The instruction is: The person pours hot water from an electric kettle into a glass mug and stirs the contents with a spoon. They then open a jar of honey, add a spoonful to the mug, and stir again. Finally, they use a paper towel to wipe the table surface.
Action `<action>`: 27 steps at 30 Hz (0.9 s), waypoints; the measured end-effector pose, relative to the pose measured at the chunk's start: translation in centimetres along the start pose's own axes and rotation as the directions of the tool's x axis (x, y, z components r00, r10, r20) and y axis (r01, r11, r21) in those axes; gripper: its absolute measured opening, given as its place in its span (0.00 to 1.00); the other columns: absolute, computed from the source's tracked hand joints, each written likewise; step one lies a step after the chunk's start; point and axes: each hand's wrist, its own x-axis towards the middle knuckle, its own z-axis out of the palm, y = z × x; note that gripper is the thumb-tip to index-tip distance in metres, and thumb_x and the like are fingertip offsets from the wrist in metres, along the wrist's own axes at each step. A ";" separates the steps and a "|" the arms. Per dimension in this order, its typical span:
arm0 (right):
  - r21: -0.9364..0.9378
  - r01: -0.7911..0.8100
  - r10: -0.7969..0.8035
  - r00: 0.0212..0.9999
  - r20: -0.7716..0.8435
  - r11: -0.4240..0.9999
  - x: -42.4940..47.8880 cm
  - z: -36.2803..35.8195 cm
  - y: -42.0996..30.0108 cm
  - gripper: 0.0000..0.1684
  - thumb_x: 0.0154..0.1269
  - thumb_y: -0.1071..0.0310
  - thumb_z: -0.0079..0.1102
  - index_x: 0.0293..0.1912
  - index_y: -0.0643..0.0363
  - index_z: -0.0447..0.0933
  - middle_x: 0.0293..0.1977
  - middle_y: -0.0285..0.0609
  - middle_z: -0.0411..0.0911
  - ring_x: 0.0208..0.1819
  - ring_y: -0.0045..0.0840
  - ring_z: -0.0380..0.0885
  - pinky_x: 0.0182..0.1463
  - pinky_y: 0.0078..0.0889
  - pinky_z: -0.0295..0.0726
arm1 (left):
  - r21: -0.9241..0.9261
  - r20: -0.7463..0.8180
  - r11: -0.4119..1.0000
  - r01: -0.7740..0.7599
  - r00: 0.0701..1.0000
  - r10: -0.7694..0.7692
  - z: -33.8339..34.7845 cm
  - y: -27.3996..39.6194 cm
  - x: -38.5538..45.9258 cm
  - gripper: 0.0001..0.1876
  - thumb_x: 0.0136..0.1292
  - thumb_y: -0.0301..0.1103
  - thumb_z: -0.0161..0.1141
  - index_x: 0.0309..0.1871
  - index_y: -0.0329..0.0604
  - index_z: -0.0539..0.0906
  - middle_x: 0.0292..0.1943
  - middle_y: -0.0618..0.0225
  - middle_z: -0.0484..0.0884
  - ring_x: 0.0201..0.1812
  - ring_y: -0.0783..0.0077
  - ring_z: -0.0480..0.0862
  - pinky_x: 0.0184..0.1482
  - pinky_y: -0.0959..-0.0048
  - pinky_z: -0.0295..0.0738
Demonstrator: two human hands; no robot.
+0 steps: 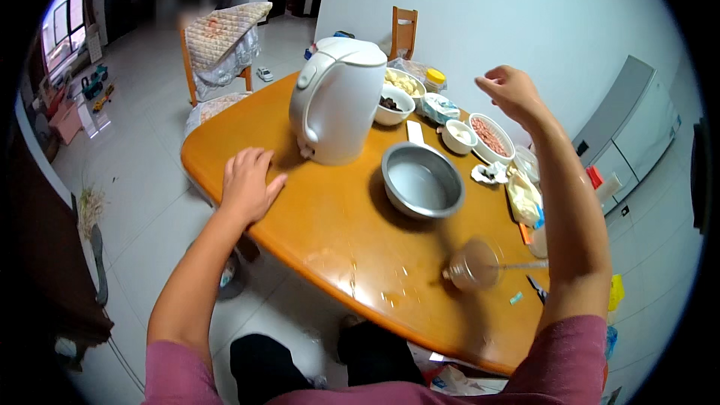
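My left hand (247, 185) rests on the left edge of the wooden table (315, 219), fingers spread and holding nothing. Beside it, a little further in, stands a white electric kettle (349, 104). Raised above the table's far right side is my right hand (512, 93), its fingers curled; whether something small is between them I cannot tell. Below it are an oval white basket of pinkish-red pieces (488, 136) and a small white bowl with pale items (459, 137). A grey metal bowl (423, 180) sits mid-table, and a clear cup with a utensil (475, 265) stands nearer me.
Behind the kettle are a bowl of pale yellow chunks (404, 83), a bowl of dark pieces (394, 104) and a yellow-lidded jar (435, 79). Water drops (392, 296) lie near the front edge. Scissors (537, 289) lie at right. A cloth-draped chair (219, 56) stands beyond the table.
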 end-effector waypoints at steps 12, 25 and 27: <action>-0.084 -0.188 0.188 0.982 -0.009 0.979 12.5 12.8 7.4 0.34 0.57 0.49 0.62 0.51 0.70 0.75 0.47 0.60 0.77 0.51 0.46 0.77 0.56 0.39 0.74 | 0.006 0.264 0.993 0.121 0.957 -0.118 -1.8 1.1 0.3 0.35 0.54 0.47 0.63 0.61 0.32 0.70 0.63 0.51 0.68 0.68 0.53 0.61 0.70 0.54 0.46; 0.257 -0.142 0.065 0.956 0.285 0.956 4.6 11.7 -0.6 0.22 0.57 0.58 0.62 0.48 0.62 0.76 0.48 0.54 0.75 0.51 0.43 0.74 0.54 0.42 0.73 | 0.070 0.381 0.982 0.177 0.905 -0.190 -2.1 2.2 2.3 0.29 0.56 0.37 0.60 0.58 0.28 0.70 0.64 0.47 0.66 0.69 0.50 0.58 0.70 0.52 0.47; 0.293 -0.044 -0.043 0.958 0.282 0.955 2.4 7.2 -2.8 0.22 0.58 0.57 0.61 0.46 0.63 0.76 0.42 0.53 0.75 0.47 0.44 0.75 0.51 0.42 0.75 | 0.090 0.387 0.984 0.151 0.905 -0.174 -1.7 2.0 1.9 0.27 0.58 0.37 0.59 0.57 0.27 0.70 0.64 0.45 0.65 0.69 0.49 0.58 0.70 0.52 0.47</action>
